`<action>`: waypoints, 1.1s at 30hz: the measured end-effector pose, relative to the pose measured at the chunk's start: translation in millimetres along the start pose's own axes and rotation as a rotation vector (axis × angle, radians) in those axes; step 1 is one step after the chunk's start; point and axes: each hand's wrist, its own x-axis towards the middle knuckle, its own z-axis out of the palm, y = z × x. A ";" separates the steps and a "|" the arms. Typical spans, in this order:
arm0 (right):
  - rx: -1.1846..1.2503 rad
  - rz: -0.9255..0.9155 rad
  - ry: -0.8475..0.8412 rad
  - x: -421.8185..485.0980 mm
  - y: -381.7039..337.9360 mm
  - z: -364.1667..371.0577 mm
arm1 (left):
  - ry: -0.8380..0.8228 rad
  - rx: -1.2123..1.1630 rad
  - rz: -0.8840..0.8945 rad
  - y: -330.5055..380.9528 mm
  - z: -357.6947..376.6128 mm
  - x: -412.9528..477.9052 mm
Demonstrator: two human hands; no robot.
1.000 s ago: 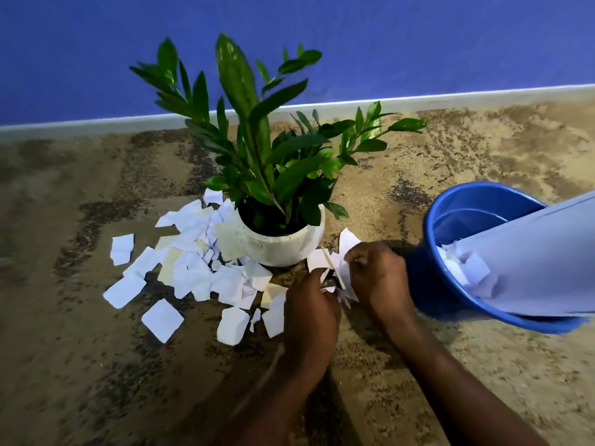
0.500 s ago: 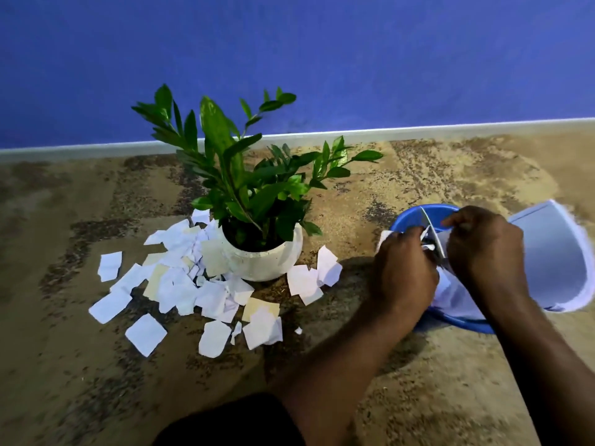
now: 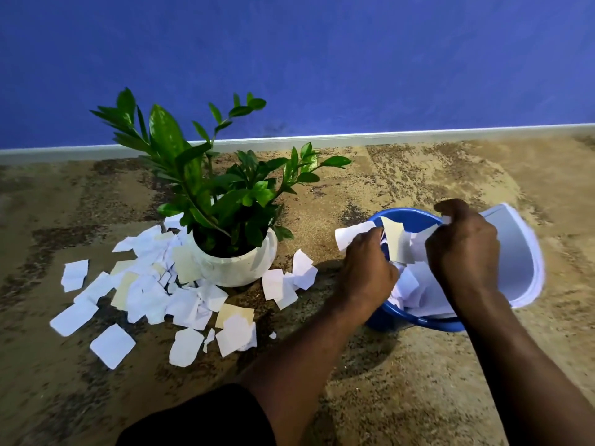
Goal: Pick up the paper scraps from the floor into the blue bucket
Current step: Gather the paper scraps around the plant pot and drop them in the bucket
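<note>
A: A blue wall [image 3: 322,59] and a speckled brown floor [image 3: 418,381] are seen. What is found on the floor, from the biggest thing down?

B: A potted plant [image 3: 225,220] is set left of centre, and a blue bucket [image 3: 402,215] is tilted at the right, with a stack of sheets [image 3: 521,252] leaning in it. Paper scraps [image 3: 145,294] are spread around the pot, mostly to its left and front.

A: How are the hands placed?

B: Both are held over the bucket's mouth. The left hand [image 3: 367,272] is curled around a few scraps, a tan piece [image 3: 397,241] sticking up beside it. The right hand [image 3: 463,249] is closed, a white bit pinched at its top.

A: And the next reach?

B: It is judged to go leftward. The nearest scraps [image 3: 289,280] lie just left of the left hand, so that hand is better placed.
</note>
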 end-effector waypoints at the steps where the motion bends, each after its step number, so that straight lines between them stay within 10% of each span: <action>1: -0.004 -0.006 0.012 0.7 0.4 0.0 | 0.008 0.005 0.010 0.0 0.8 0.0; 33: 0.098 0.044 -0.012 -2.0 -11.4 -4.6 | 0.043 -0.166 0.227 0.5 7.2 -3.2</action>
